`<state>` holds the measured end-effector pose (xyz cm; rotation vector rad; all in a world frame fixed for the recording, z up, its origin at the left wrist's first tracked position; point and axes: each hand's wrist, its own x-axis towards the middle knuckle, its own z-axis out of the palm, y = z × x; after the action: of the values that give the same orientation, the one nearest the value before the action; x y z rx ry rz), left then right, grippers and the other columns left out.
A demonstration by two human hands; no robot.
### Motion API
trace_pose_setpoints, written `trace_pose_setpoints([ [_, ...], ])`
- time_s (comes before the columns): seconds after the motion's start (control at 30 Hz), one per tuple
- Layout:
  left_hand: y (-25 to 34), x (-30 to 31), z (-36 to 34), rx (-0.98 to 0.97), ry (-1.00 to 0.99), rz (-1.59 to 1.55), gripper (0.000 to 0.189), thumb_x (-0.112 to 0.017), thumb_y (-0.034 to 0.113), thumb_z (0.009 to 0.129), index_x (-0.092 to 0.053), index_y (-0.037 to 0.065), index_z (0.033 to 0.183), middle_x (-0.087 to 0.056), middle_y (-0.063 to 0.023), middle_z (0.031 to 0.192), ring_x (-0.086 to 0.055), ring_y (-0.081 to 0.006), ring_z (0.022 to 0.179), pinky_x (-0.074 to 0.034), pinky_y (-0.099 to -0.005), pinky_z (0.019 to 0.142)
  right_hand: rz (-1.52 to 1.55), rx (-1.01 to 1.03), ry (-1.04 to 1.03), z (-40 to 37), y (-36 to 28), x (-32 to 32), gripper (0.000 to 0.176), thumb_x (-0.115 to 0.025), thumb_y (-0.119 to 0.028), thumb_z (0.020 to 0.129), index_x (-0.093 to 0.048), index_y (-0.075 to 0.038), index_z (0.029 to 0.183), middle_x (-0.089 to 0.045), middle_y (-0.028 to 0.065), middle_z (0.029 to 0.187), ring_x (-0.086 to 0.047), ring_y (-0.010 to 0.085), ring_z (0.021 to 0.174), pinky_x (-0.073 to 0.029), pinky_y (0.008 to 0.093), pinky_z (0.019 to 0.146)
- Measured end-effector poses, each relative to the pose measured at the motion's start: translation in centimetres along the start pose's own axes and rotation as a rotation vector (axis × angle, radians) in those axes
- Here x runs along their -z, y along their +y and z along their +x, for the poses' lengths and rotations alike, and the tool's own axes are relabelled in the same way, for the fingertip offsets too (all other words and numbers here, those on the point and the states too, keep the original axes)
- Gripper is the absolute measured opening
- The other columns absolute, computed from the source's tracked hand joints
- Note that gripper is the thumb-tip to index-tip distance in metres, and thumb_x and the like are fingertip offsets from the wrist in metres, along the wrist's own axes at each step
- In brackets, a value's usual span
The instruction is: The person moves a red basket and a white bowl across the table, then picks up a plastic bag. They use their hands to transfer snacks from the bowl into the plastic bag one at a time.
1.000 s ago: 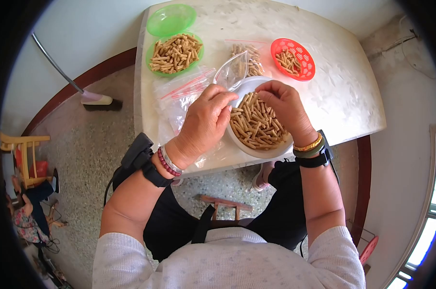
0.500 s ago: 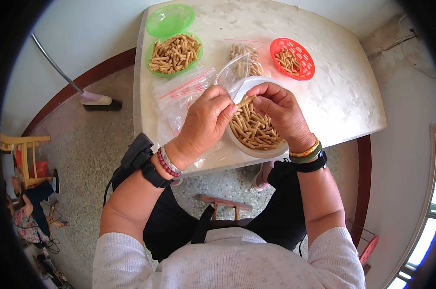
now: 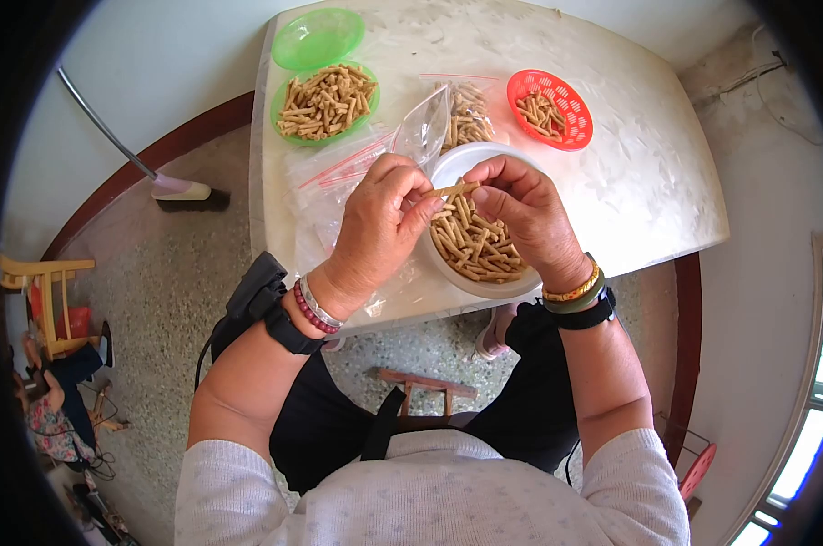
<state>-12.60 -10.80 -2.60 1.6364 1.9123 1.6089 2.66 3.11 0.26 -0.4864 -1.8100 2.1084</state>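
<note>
Above a white bowl (image 3: 438,246) of short tan sticks (image 3: 475,241), which look like crunchy snack sticks, both my hands pinch one stick (image 3: 454,189) between them. My left hand (image 3: 380,223) has its left end between thumb and fingers. My right hand (image 3: 527,214) grips the other end with thumb and forefinger. A clear plastic bag (image 3: 423,127) stands up just behind my left fingers; whether they also hold it is hidden. Beyond the bowl lies a clear zip bag (image 3: 469,114) filled with similar sticks.
A green basket (image 3: 373,114) heaped with sticks sits at the far left, beside a green lid or plate (image 3: 316,38). To the right, a red basket (image 3: 586,123) holds some sticks. Flat zip bags (image 3: 338,173) lie left of the bowl. A broom (image 3: 184,189) leans nearby; another person sits far left.
The stick between my hands is now level and more exposed, my fingers slightly farther apart. The clear bag has shifted left and stands more upright.
</note>
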Motion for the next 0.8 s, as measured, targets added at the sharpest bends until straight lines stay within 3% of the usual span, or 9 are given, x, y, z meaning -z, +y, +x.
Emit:
trace_pose_setpoints([
  [0.33,0.29,0.28,0.22,-0.013,0.04,0.01,0.022,-0.074,-0.002,0.079,-0.056,0.002,0.091,-0.056,-0.0092,0.096,-0.062,-0.0197,0.075,-0.053,-0.03,0.063,-0.05,-0.042,0.048,0.11,0.11,-0.06,0.013,-0.063,-0.008,0.095,-0.063,-0.001,0.106,-0.063,-0.0011,0.096,-0.056,0.0059,0.085,-0.047,0.0209,0.078],
  [0.43,0.34,0.39,0.21,-0.015,0.053,-0.018,0.018,-0.073,0.002,0.083,-0.059,0.001,0.093,-0.059,-0.0089,0.097,-0.06,-0.0147,0.075,-0.051,-0.0267,0.067,-0.042,-0.01,0.089,0.07,0.09,-0.1,0.012,-0.063,-0.006,0.094,-0.063,-0.001,0.105,-0.063,-0.0008,0.096,-0.057,0.0061,0.086,-0.047,0.0212,0.079],
  [0.6,0.41,0.72,0.33,-0.02,0.039,0.019,0.011,-0.065,0.01,0.092,-0.062,-0.001,0.093,-0.059,-0.0108,0.096,-0.061,-0.0213,0.082,-0.051,-0.0302,0.072,-0.002,0.007,0.088,0.0,0.04,-0.08,0.012,-0.063,-0.003,0.093,-0.063,-0.001,0.105,-0.064,-0.0003,0.096,-0.058,0.0066,0.088,-0.048,0.0214,0.081],
  [0.8,-0.03,0.63,0.23,-0.098,0.044,0.076,0.01,-0.064,0.009,0.092,-0.061,-0.001,0.092,-0.058,-0.0111,0.096,-0.061,-0.0237,0.085,-0.051,-0.0312,0.073,-0.007,0.009,0.059,-0.07,0.05,-0.11,0.013,-0.063,-0.003,0.093,-0.063,-0.002,0.106,-0.064,0.0003,0.098,-0.059,0.0073,0.091,-0.048,0.0219,0.083],
])
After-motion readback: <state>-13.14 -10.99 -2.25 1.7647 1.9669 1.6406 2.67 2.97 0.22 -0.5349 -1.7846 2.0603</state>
